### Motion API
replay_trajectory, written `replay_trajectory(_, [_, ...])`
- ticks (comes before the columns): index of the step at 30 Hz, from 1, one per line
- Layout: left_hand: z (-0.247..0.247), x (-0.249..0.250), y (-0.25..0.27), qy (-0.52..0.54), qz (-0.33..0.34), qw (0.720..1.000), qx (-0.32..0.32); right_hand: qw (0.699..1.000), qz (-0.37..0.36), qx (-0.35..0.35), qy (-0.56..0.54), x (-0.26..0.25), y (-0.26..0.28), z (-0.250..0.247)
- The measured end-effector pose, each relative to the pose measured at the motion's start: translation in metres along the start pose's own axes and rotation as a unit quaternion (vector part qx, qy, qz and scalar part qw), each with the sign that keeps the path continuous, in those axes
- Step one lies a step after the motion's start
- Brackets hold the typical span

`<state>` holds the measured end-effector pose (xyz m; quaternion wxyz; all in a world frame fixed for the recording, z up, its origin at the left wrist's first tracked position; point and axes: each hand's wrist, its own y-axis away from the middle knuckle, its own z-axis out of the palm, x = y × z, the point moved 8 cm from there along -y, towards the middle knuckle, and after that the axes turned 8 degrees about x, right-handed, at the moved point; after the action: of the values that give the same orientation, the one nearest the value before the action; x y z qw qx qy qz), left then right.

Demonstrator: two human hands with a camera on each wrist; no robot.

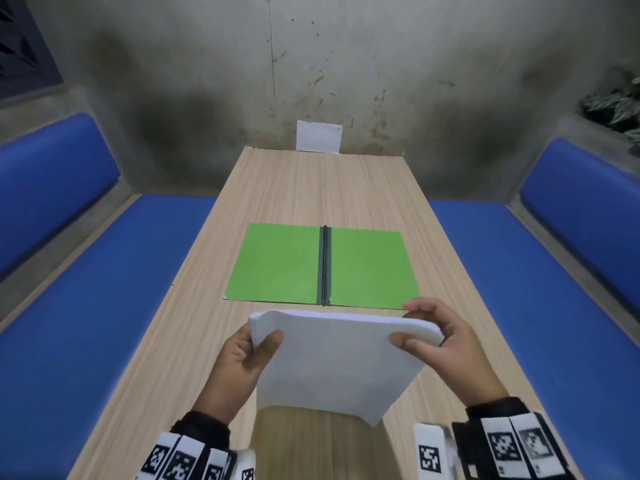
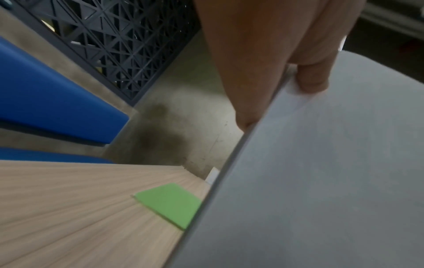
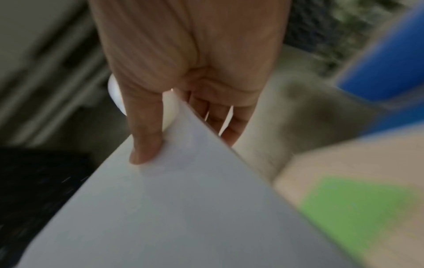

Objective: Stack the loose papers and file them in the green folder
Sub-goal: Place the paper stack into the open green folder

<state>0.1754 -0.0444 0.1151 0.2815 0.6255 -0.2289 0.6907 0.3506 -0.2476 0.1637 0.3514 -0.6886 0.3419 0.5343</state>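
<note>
A stack of white papers is being held above the near part of the wooden table by both hands. The left hand is gripping the left top corner of the stack, with the thumb lying on the upper sheet and the other fingers hidden under it. The right hand is pinching the right top corner, the thumb being pressed on top and the fingers being curled behind the edge. The stack is being bent a little, so its far edge is raised and its near edge is hanging down toward the person. In the left wrist view, the papers are being clamped between the thumb and the fingers. In the right wrist view, which is blurred, the papers are being pressed by the thumb. The green folder is lying open and flat on the table just beyond the stack, its dark spine running in the middle. A small white card is standing at the far end of the table against the wall. Blue benches are placed on both sides.
</note>
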Motion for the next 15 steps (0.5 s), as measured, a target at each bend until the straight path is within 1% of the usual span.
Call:
replay_trajectory(2, [-0.003, -0.010, 0.001, 0.007, -0.021, 1.000, -0.005, 0.996, 0.075, -0.026, -0.047, 0.028, 0.005, 0.012])
replay_trajectory(4, [-0.005, -0.022, -0.001, 0.013, -0.037, 0.999, -0.020, 0.989, 0.121, -0.044, -0.069, 0.048, 0.009, 0.023])
replay_trajectory(7, [-0.008, -0.043, -0.004, -0.022, -0.071, 0.997, -0.026, 0.985, 0.145, -0.052, -0.082, 0.067, 0.010, 0.033])
replay_trajectory(10, [-0.007, -0.061, -0.005, -0.033, -0.096, 0.994, -0.036, 0.979, 0.174, -0.055, -0.095, 0.085, 0.011, 0.040])
replay_trajectory(15, [-0.001, -0.087, -0.003, -0.027, -0.149, 0.985, -0.083, 0.970, 0.217, -0.083, -0.074, 0.119, 0.016, 0.053])
